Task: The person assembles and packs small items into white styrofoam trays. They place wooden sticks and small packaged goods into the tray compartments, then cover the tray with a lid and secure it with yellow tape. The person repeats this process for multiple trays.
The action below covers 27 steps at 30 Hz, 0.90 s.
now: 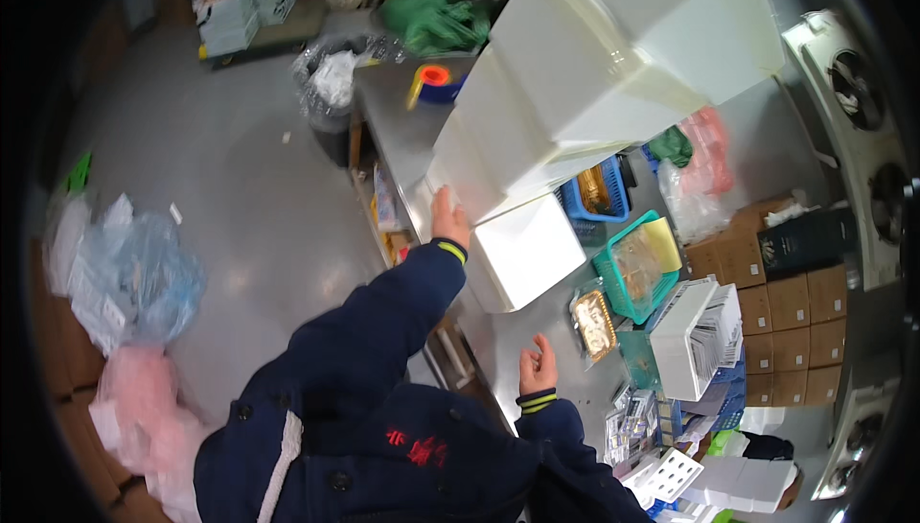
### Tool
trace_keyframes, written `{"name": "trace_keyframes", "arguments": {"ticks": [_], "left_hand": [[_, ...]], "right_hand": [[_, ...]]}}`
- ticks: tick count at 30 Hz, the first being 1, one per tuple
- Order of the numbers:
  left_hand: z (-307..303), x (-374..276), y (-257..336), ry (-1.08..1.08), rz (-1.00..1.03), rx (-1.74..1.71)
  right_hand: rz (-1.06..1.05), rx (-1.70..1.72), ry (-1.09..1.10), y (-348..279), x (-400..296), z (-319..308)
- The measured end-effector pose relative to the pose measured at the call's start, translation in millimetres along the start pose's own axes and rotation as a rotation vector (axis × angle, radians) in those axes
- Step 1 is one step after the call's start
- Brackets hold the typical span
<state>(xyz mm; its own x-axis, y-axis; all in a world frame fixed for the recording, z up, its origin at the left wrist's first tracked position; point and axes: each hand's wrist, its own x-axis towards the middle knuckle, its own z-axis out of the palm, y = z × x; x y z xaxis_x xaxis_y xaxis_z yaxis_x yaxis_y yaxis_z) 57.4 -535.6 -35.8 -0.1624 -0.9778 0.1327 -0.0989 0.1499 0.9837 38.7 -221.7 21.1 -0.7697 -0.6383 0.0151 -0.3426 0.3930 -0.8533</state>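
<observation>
Several white foam boxes (532,106) stand stacked on a stainless steel table (496,336). My left hand (451,219) lies with fingers stretched against the near left side of the stack, beside the lowest box (528,253). Over the table's front part, to the right of the boxes, is my right hand (537,368), fingers partly curled and nothing seen in it. Beyond that hand a clear plastic bag (595,325) holds a tray with a gold rim. Behind it stands a teal basket (618,278) with plastic bags and a yellow card.
A blue basket (619,196) is behind the boxes. A white bin of papers (675,350) stands to the right. Tape rolls (435,77) lie at the table's left end, near a lined trash bin (327,120). Cartons (790,307) are stacked beyond. Filled plastic bags (144,278) sit at far left.
</observation>
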Motion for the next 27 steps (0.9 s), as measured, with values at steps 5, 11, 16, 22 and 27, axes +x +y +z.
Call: {"name": "trace_keyframes", "arguments": {"ticks": [5,11,16,22,27], "left_hand": [[-32,4,123,-0.018,0.494,-0.062],[-58,19,164,0.022,0.596,0.085],[-40,57,300,0.217,0.952,-0.138],[-50,111,312,0.399,1.189,-0.079],[16,-57,287,0.128,1.205,-0.067]], "right_hand": [[0.059,0.090,0.075,-1,-1,-17],[0.013,0.081,0.151,19,-10,-23],[0.144,0.100,0.251,75,-58,-59],[0.247,0.033,0.377,65,-102,-70],[0.475,0.016,0.683,117,-196,-110]]}}
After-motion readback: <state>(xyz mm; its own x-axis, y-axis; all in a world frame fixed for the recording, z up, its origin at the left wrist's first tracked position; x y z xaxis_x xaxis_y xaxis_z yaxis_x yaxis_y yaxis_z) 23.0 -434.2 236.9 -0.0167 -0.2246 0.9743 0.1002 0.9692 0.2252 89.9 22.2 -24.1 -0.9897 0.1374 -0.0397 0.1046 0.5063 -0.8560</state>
